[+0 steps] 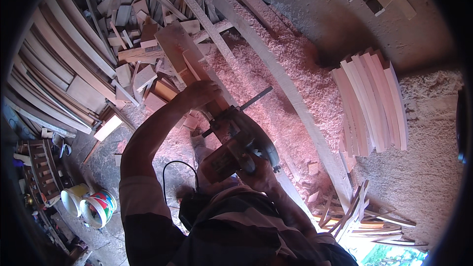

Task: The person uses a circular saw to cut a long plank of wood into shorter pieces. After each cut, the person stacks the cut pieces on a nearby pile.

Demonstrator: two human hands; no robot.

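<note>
The right hand [260,175] is closed around the rear handle of a power tool [253,138], a bulky thing with a dark rounded housing and a motor body sticking out on the left of the grip. Ahead of that grip and to its left, the left hand [203,92] lies across a board [173,44], its fingers over the upper face; I cannot tell whether they also clamp the edge. The board runs away from the left hand, while its near end meets the front of the tool. A straight metal bar [257,97] slants out from the tool, ahead of the right hand.

To the left of the right-hand grip loops a black cord [164,180]. Farther left, well apart from both hands, two buckets [108,202] stand side by side on the floor. Beyond the left hand spreads a heap of wood offcuts [133,12], and to its left rises a row of long curved boards [74,54].

Right of the grip, a long curved plank [288,81] passes over pinkish shavings [315,86]. Farther right sits a stack of short curved pieces [370,103], with thin slats [389,224] piled nearer the body.
</note>
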